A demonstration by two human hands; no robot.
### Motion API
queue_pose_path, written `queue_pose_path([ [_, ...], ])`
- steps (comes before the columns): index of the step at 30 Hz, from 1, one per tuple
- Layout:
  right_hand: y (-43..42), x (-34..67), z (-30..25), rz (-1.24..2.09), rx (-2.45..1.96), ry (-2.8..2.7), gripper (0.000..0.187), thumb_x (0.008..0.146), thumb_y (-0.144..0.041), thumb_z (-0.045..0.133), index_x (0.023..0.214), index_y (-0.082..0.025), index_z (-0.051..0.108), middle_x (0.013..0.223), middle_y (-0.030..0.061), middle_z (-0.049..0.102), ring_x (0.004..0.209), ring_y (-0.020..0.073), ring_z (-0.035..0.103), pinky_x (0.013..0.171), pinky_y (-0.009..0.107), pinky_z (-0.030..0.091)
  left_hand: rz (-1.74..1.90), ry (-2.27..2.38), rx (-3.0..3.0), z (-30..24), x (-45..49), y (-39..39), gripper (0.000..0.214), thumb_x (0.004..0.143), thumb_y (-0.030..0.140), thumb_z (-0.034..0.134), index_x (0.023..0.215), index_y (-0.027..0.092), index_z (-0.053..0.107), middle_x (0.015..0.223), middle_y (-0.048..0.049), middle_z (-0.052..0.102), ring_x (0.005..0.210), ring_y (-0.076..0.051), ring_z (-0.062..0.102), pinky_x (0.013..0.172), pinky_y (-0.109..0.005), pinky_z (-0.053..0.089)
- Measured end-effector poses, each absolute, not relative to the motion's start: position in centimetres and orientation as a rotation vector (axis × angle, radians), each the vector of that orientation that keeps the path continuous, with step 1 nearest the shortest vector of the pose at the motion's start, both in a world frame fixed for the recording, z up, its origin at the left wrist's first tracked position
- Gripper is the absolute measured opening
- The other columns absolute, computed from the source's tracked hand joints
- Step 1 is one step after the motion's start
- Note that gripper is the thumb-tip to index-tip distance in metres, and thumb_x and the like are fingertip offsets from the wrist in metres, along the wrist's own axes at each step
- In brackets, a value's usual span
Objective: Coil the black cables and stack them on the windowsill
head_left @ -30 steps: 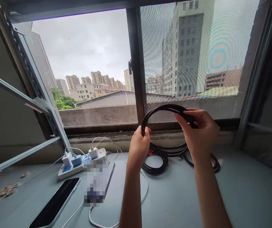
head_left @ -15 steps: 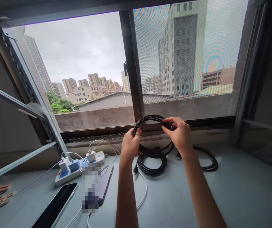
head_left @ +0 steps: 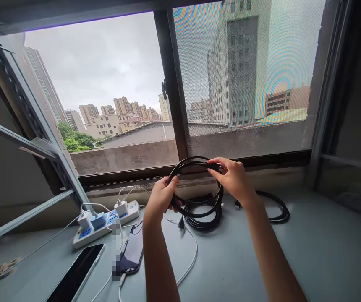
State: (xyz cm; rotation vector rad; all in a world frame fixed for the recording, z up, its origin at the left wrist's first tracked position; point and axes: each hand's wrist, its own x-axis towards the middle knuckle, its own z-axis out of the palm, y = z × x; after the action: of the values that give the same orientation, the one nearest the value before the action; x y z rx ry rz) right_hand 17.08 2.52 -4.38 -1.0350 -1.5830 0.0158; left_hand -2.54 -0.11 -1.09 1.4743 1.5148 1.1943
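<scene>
Both my hands hold a loop of black cable (head_left: pixel 189 164) upright above the grey table (head_left: pixel 309 251), in front of the window. My left hand (head_left: pixel 161 197) is closed on the loop's lower left side. My right hand (head_left: pixel 232 178) pinches the top right of the loop between thumb and fingers. More black cable (head_left: pixel 204 220) lies coiled on the table under the loop. Another stretch of black cable (head_left: pixel 278 209) curves off to the right behind my right wrist.
A white power strip (head_left: pixel 105 220) with chargers plugged in lies at left, white leads running from it. Two phones (head_left: pixel 76 272) (head_left: pixel 133 253) lie near the front left. A window frame post (head_left: pixel 171 84) and sill stand just behind the hands. A metal shelf frame (head_left: pixel 42 142) rises at left.
The hands have lowered and come closer together, and the held loop has shrunk. The whole view has shifted a little to the left.
</scene>
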Motion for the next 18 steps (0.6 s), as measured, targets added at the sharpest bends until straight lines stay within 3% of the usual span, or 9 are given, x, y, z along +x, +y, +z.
queue_pose_path([
  [5, 2.4, 16.5, -4.4, 0.005, -1.061, -1.568, 0.029, 0.085, -0.031, 0.057, 0.112, -0.023, 0.066, 0.061, -0.0015, 0.065, 0.058, 0.0175, 0.064, 0.062, 0.029, 0.048, 1.219, 1.329, 1.449, -1.1, -2.9, -0.4, 0.015, 0.086, 0.033, 0.049, 0.083, 0.019, 0.047, 0.044, 0.0031, 0.057, 0.037, -0.016, 0.057, 0.040, -0.023, 0.044],
  [7, 2.6, 16.3, -4.5, -0.038, -1.065, -1.550, 0.035, 0.086, -0.029, 0.057, 0.120, -0.025, 0.064, 0.073, 0.0011, 0.072, 0.066, 0.0201, 0.068, 0.070, 0.033, 0.051, 1.245, 1.186, 1.469, -1.1, -3.3, -0.7, 0.021, 0.083, 0.038, 0.054, 0.085, 0.018, 0.047, 0.049, 0.0028, 0.059, 0.045, -0.017, 0.062, 0.047, -0.025, 0.048],
  [10, 2.7, 16.2, -4.6, -0.049, -0.994, -1.538, 0.032, 0.086, -0.026, 0.056, 0.117, -0.027, 0.066, 0.098, 0.0029, 0.074, 0.076, 0.0205, 0.070, 0.075, 0.035, 0.053, 1.223, 1.039, 1.491, -1.1, -3.9, -1.1, 0.032, 0.076, 0.045, 0.064, 0.086, 0.018, 0.050, 0.057, 0.0015, 0.062, 0.054, -0.018, 0.066, 0.054, -0.026, 0.051],
  [14, 1.9, 16.4, -4.3, -0.003, -0.904, -1.579, 0.027, 0.086, -0.026, 0.057, 0.110, -0.030, 0.069, 0.105, -0.0002, 0.073, 0.076, 0.0175, 0.069, 0.073, 0.032, 0.055, 1.109, 0.963, 1.560, -1.1, -4.3, -1.6, 0.038, 0.074, 0.052, 0.067, 0.069, 0.018, 0.049, 0.047, 0.0044, 0.051, 0.045, -0.014, 0.059, 0.048, -0.022, 0.045],
  [18, 0.5, 16.4, -3.7, 0.102, -0.852, -1.689, 0.026, 0.088, -0.028, 0.056, 0.109, -0.032, 0.070, 0.104, -0.0010, 0.072, 0.072, 0.0141, 0.068, 0.060, 0.025, 0.053, 0.993, 0.950, 1.617, -0.9, -4.1, -1.9, 0.056, 0.074, 0.065, 0.060, 0.052, 0.020, 0.036, 0.035, 0.0086, 0.027, 0.027, -0.006, 0.038, 0.033, -0.018, 0.023],
])
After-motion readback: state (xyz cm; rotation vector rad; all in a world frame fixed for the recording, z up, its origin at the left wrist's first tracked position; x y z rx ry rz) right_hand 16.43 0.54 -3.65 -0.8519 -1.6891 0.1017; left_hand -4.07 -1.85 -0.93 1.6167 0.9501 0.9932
